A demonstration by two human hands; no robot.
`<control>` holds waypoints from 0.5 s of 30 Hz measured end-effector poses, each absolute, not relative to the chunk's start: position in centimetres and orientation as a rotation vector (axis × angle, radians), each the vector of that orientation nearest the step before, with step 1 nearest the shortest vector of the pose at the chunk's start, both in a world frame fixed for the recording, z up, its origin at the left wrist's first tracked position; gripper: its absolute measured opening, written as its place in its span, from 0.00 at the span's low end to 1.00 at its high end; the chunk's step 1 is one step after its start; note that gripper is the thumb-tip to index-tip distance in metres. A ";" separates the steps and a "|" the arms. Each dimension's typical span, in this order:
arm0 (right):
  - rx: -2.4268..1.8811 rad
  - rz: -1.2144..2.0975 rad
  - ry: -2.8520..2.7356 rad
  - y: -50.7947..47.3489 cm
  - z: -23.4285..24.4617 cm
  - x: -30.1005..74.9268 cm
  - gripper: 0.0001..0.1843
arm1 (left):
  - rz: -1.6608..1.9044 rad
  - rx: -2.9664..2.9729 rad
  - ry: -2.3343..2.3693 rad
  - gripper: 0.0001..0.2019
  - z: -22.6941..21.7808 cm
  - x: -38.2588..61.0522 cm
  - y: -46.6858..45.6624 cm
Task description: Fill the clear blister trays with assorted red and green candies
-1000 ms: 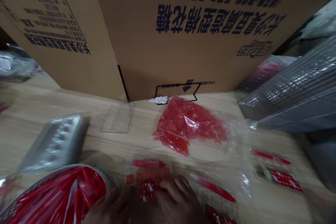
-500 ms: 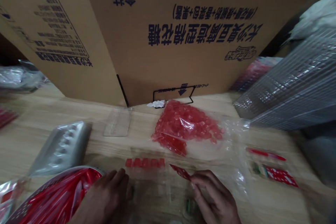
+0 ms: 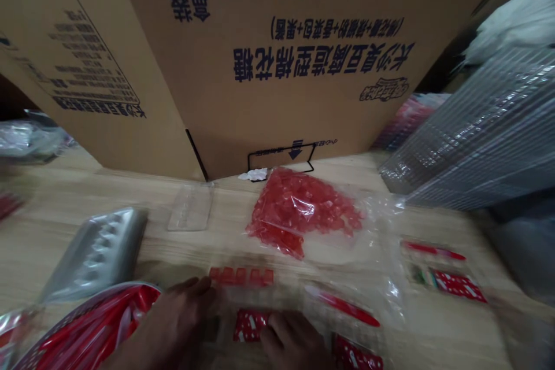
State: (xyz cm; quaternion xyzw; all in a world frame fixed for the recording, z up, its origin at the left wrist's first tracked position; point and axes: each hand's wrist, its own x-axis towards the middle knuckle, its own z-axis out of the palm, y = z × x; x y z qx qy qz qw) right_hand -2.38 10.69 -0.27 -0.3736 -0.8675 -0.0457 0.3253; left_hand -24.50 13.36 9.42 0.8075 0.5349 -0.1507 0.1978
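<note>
In front of me lies a clear plastic tray (image 3: 243, 298) with a row of red cubes (image 3: 241, 276) along its far side. My left hand (image 3: 182, 315) is at the tray's left edge, fingers curled together on it; their tips are partly hidden. A red sachet with a white pattern (image 3: 250, 324) lies over the tray's middle, and my right hand (image 3: 297, 340) has its fingers closed on the sachet's right end. Just right of that hand, a second clear tray holds a red pointed stick-like piece (image 3: 349, 308) and another red patterned sachet (image 3: 358, 354).
A clear bag of red cubes (image 3: 303, 208) lies beyond the trays, before a large cardboard box (image 3: 277, 110). Stacked clear trays (image 3: 97, 251) and a basket of red packets (image 3: 93, 335) are left. A filled tray (image 3: 448, 277) and tall tray stacks (image 3: 472, 121) are right.
My right hand has moved left and down, bringing the red sachet from the air onto the tray. The second tray's contents now show. The view has shifted slightly.
</note>
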 end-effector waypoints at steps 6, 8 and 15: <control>-0.968 -0.090 -2.301 9.4 -2.0 -1.8 0.16 | -0.439 2.253 1.574 0.18 9.2 -24.5 13.3; -0.958 -0.097 -2.326 8.8 -2.3 -1.7 0.17 | -0.456 2.245 1.606 0.18 9.6 -24.4 13.7; -0.946 0.164 -2.648 7.5 0.7 -0.6 0.11 | -0.494 2.325 1.665 0.15 8.9 -25.3 15.5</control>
